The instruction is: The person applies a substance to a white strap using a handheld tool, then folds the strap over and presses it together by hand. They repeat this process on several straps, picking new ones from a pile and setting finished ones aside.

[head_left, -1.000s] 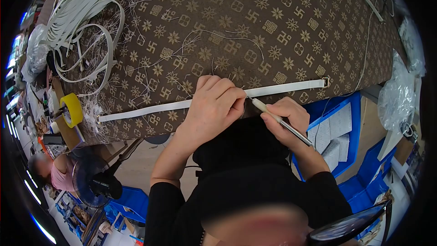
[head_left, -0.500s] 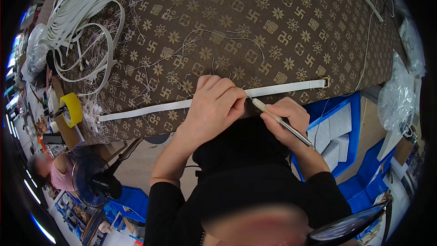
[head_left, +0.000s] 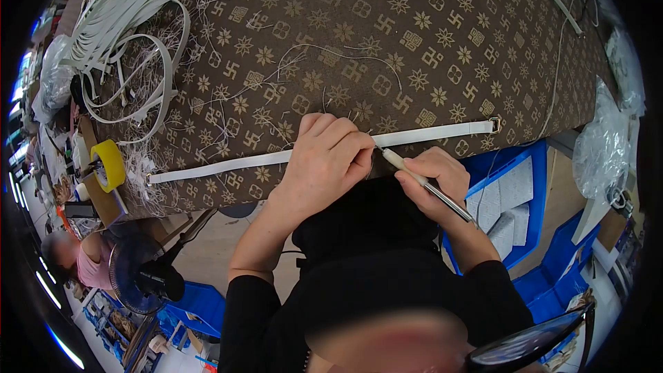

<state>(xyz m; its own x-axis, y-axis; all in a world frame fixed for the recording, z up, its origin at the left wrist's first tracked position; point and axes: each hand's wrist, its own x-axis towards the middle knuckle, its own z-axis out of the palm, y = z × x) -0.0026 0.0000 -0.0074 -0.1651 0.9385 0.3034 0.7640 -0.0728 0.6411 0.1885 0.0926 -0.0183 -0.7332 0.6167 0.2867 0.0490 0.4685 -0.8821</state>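
Observation:
A long white strap (head_left: pixel 442 131) lies across the near edge of the cloth-covered table, with a small metal buckle (head_left: pixel 495 124) at its right end and metal hardware at its left end. My left hand (head_left: pixel 328 155) is closed over the middle of the strap, fingers curled and pinching near its edge. In my right hand (head_left: pixel 438 176) is a pen-shaped tool (head_left: pixel 407 168) with a cream grip and a metal rear end, held like a pen. Its thin tip points at the strap right beside my left fingertips.
White straps (head_left: pixel 131 21) are heaped at the table's back left among loose threads (head_left: pixel 207 0). A yellow tape roll (head_left: pixel 108 166) stands at the left edge. Blue crates (head_left: pixel 539 193) sit below at right, near plastic bags (head_left: pixel 597 145). A person (head_left: pixel 93 262) and a fan (head_left: pixel 138 273) are at lower left.

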